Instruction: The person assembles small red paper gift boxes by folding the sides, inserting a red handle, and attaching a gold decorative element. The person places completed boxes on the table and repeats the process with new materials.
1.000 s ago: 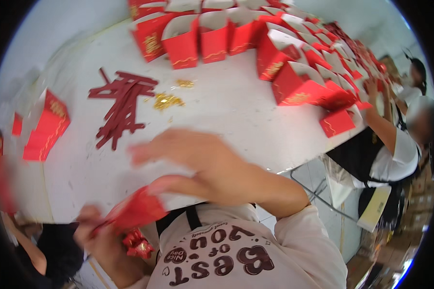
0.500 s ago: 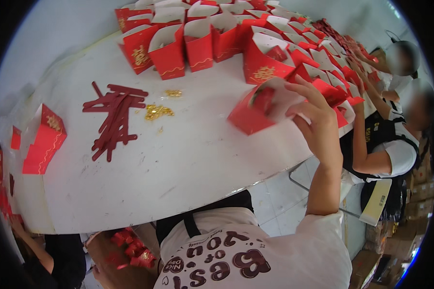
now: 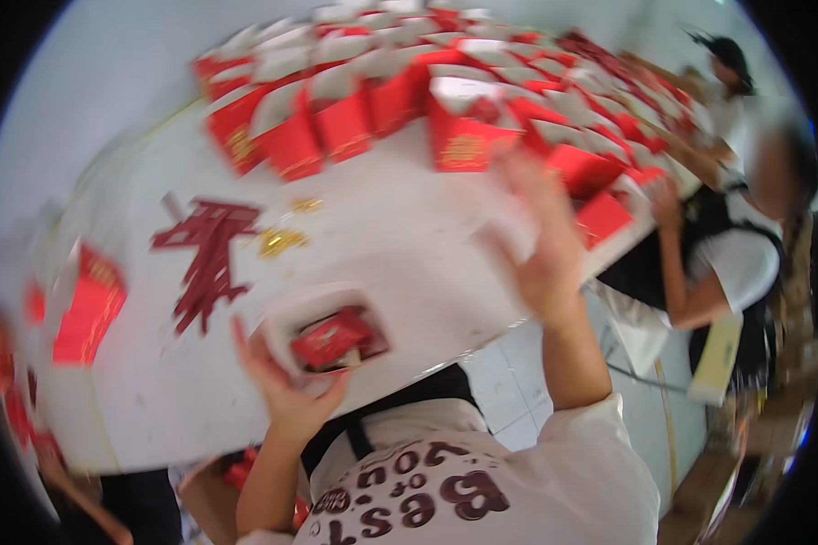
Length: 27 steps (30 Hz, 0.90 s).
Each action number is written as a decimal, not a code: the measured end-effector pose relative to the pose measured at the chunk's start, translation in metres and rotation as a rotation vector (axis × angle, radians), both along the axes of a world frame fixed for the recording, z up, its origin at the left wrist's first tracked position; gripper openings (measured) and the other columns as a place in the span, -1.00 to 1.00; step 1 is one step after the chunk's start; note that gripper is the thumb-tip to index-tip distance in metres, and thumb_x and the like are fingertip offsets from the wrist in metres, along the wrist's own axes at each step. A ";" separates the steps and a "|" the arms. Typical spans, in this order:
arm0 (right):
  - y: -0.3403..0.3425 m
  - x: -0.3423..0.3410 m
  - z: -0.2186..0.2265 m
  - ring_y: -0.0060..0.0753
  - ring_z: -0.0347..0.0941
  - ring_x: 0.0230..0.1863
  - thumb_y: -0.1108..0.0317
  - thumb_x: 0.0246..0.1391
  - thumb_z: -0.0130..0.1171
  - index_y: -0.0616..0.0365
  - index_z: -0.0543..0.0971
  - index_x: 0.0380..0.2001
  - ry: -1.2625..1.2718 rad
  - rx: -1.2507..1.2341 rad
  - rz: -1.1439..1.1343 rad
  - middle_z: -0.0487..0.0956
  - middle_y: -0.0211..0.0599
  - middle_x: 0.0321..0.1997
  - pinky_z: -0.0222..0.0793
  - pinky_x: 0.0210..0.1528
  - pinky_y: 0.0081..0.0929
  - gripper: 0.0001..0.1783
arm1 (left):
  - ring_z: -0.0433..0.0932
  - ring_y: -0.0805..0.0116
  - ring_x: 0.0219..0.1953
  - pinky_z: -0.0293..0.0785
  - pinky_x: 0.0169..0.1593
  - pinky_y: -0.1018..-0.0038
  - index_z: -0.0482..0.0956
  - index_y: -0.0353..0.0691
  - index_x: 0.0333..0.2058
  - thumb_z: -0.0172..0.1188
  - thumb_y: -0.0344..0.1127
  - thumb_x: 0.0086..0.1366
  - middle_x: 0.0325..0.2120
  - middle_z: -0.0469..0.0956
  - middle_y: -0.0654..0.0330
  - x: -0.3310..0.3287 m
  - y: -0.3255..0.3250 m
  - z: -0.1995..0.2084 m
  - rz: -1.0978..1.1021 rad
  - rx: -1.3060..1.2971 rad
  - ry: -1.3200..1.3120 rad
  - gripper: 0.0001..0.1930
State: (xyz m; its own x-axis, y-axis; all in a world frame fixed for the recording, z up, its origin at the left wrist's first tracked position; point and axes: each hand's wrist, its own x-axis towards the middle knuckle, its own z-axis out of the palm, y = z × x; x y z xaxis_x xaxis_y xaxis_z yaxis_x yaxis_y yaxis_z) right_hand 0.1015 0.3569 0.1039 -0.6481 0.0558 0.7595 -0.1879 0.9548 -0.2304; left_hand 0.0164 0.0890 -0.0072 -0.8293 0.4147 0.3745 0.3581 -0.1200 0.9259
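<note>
Near the table's front edge, my left hand (image 3: 293,392) grips the near left side of an open paper box (image 3: 286,316). I look down into its white inside, where small red packets (image 3: 329,340) lie. To the right my right hand (image 3: 547,250) is over the table, blurred, with its fingers spread and nothing in them. Just past it stand red boxes with gold print (image 3: 468,138), several of them holding red packets. Left of centre lie a heap of dark red flat sticks (image 3: 207,259) and small gold pieces (image 3: 282,242).
Rows of red boxes (image 3: 286,141) fill the table's far side. One red box (image 3: 91,304) is apart at the left. A carton (image 3: 211,495) with red packets is below the front edge. Co-workers are at the right (image 3: 732,272) and lower left (image 3: 86,500).
The box my right hand held at the right is no longer there; a box is now in my left hand, which has come into view. My right hand is now empty, and the view has shifted.
</note>
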 end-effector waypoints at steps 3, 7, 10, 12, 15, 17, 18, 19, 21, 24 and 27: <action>0.144 0.047 -0.001 -0.36 0.37 0.04 0.50 0.06 -0.01 0.25 0.37 0.10 0.493 -0.650 -0.272 0.40 -0.21 0.14 0.27 0.08 -0.46 -0.53 | 0.30 0.15 0.13 0.26 0.18 0.23 -0.10 -0.33 0.24 0.42 -0.48 -0.16 0.15 0.15 -0.01 0.004 -0.026 -0.013 0.089 -0.098 0.121 0.04; 0.262 0.102 -0.004 -0.45 0.41 -0.04 0.61 -0.03 -0.14 0.12 0.34 0.14 0.227 -0.958 -0.182 0.35 -0.33 0.17 0.32 -0.01 -0.50 -0.42 | 0.45 0.21 -0.05 0.42 0.02 0.35 0.17 -0.43 0.11 0.28 -0.58 0.03 -0.05 0.42 -0.01 -0.015 -0.105 -0.051 0.471 -0.206 0.023 -0.34; 0.294 0.101 -0.016 -0.34 0.34 0.10 0.66 -0.12 -0.11 0.14 0.32 0.14 -0.067 -0.290 -0.401 0.37 -0.22 0.14 0.34 -0.01 -0.45 -0.36 | 0.51 0.26 -0.21 0.47 -0.06 0.38 0.27 -0.42 0.05 0.33 -0.40 0.08 -0.14 0.48 0.02 -0.042 -0.168 -0.019 0.971 -0.139 0.032 -0.41; 0.315 0.099 -0.010 -0.29 0.25 0.19 0.68 -0.16 -0.09 0.15 0.30 0.16 -0.286 0.060 -0.515 0.35 -0.15 0.16 0.34 0.01 -0.42 -0.31 | 0.50 0.24 -0.22 0.47 -0.07 0.38 0.28 -0.42 0.03 0.34 -0.36 0.07 -0.15 0.47 0.02 -0.077 -0.242 -0.027 1.031 -0.132 0.116 -0.41; 0.329 0.085 -0.017 -0.22 0.22 0.23 0.64 -0.12 -0.09 0.18 0.29 0.16 -0.321 -0.174 -0.514 0.32 -0.14 0.20 0.21 0.16 -0.37 -0.35 | 0.44 0.24 -0.16 0.45 -0.04 0.36 0.27 -0.39 0.05 0.34 -0.30 0.05 -0.10 0.42 0.02 -0.112 -0.281 -0.031 1.223 -0.272 0.099 -0.37; 0.340 0.080 -0.027 -0.22 0.27 0.19 0.63 -0.08 -0.10 0.16 0.28 0.17 -0.097 -0.530 -0.439 0.32 -0.16 0.20 0.22 0.14 -0.37 -0.37 | 0.40 0.24 -0.12 0.43 -0.03 0.35 0.26 -0.38 0.06 0.33 -0.25 0.04 -0.06 0.39 0.02 -0.130 -0.290 -0.036 1.296 -0.338 0.075 -0.35; 0.351 0.080 -0.040 -0.24 0.31 0.15 0.64 -0.08 -0.11 0.13 0.27 0.17 0.091 -0.686 -0.385 0.33 -0.17 0.18 0.29 0.05 -0.40 -0.36 | 0.39 0.24 -0.09 0.42 -0.02 0.35 0.25 -0.37 0.07 0.33 -0.23 0.04 -0.05 0.37 0.02 -0.139 -0.293 -0.038 1.319 -0.363 0.065 -0.34; 0.360 0.078 -0.047 -0.25 0.35 0.12 0.65 -0.08 -0.11 0.10 0.26 0.18 0.279 -0.836 -0.323 0.35 -0.18 0.17 0.37 -0.03 -0.43 -0.34 | 0.37 0.24 -0.07 0.42 -0.01 0.34 0.24 -0.36 0.07 0.33 -0.21 0.04 -0.03 0.35 0.02 -0.149 -0.294 -0.040 1.338 -0.382 0.060 -0.32; 0.327 0.063 -0.047 -0.22 0.41 0.01 0.40 0.12 -0.13 0.15 0.29 0.13 0.483 -1.265 -0.353 0.37 -0.18 0.15 0.36 -0.04 -0.42 -0.53 | 0.33 0.24 -0.03 0.40 0.00 0.33 0.23 -0.34 0.08 0.33 -0.17 0.03 0.01 0.32 0.02 -0.155 -0.291 -0.035 1.387 -0.416 0.082 -0.30; 0.354 0.081 -0.082 -0.17 0.36 0.06 0.16 0.20 -0.12 0.17 0.24 0.14 0.634 -1.361 -0.303 0.36 -0.13 0.15 0.29 0.07 -0.26 -0.50 | 0.28 0.24 0.03 0.38 0.03 0.32 0.22 -0.32 0.10 0.32 -0.10 0.01 0.06 0.27 0.02 -0.161 -0.216 -0.026 1.259 -0.343 0.272 -0.26; 0.349 0.073 -0.084 -0.19 0.29 0.15 -0.03 0.19 -0.10 0.04 0.14 0.22 0.570 -1.475 -0.203 0.29 -0.15 0.21 0.20 0.17 -0.20 -0.37 | 0.22 0.24 0.10 0.35 0.05 0.31 0.20 -0.29 0.11 0.32 -0.03 0.00 0.11 0.21 0.02 -0.117 -0.077 -0.014 0.627 0.196 0.080 -0.23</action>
